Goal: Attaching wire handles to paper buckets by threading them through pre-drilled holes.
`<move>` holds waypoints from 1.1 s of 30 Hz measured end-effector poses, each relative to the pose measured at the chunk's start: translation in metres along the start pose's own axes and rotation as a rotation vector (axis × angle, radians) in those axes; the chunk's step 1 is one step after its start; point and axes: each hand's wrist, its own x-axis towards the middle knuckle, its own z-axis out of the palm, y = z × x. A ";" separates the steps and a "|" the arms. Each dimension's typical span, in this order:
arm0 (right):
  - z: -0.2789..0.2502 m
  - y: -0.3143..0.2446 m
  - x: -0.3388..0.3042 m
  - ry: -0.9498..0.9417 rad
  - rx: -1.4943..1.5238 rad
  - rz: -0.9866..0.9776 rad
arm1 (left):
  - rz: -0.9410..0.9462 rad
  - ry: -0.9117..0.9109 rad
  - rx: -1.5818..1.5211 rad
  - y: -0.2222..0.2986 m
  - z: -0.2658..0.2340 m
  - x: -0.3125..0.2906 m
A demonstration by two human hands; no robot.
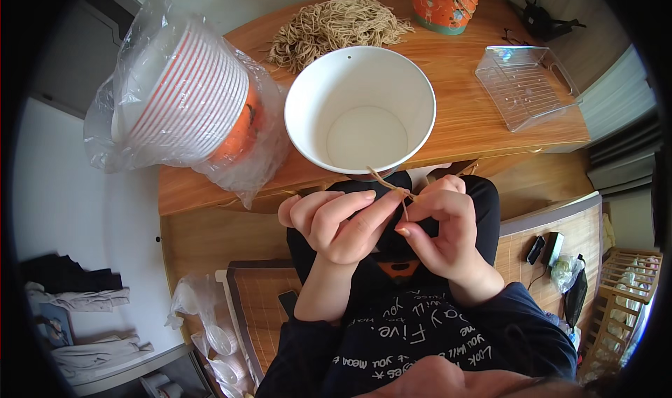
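Note:
A large white paper bucket (367, 135) stands at the table's front edge with its open mouth toward me. A thin tan cord (381, 179) runs from its near rim to my fingers. My left hand (343, 223) pinches the cord between thumb and forefinger, its other fingers curled. Close beside it, my right hand (444, 223) has its forefinger bent at the cord, and a short cord end hangs toward the right thumb. A small hole shows in the bucket's far wall. Whatever lies between the fingertips is partly hidden.
A heap of tan cord pieces (339, 27) lies behind the bucket on the wooden table (448, 104). Left stands a plastic-wrapped stack of buckets (192, 97); at the back, an orange bucket stack (446, 6) with cords. A clear plastic tray (528, 86) sits on the right.

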 end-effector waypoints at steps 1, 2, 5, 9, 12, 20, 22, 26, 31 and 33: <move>0.000 -0.001 0.001 -0.013 -0.018 -0.029 | -0.001 0.002 0.025 0.000 0.001 0.000; -0.001 -0.002 0.001 -0.013 -0.016 -0.030 | 0.000 0.002 0.027 0.000 0.001 0.000; -0.001 -0.007 0.000 -0.046 -0.002 -0.022 | 0.048 0.023 0.030 -0.001 0.002 0.000; 0.000 -0.009 -0.004 -0.013 0.000 -0.033 | 0.011 0.019 0.026 0.000 0.001 0.000; -0.001 -0.010 -0.003 0.012 0.010 -0.043 | -0.001 0.013 0.036 0.000 0.001 0.003; -0.004 -0.017 0.000 -0.014 0.014 -0.093 | -0.049 0.027 0.014 -0.003 0.004 0.004; -0.005 -0.015 -0.001 -0.059 0.032 -0.063 | -0.083 0.032 0.011 -0.002 0.005 0.004; -0.002 -0.014 0.000 0.017 0.068 -0.125 | -0.092 0.010 0.014 -0.002 0.003 0.005; -0.002 -0.016 -0.006 0.025 0.244 -0.019 | -0.181 0.109 -0.092 0.004 0.019 -0.001; -0.007 -0.025 -0.004 -0.012 0.374 0.045 | -0.194 0.061 -0.083 0.001 0.024 -0.006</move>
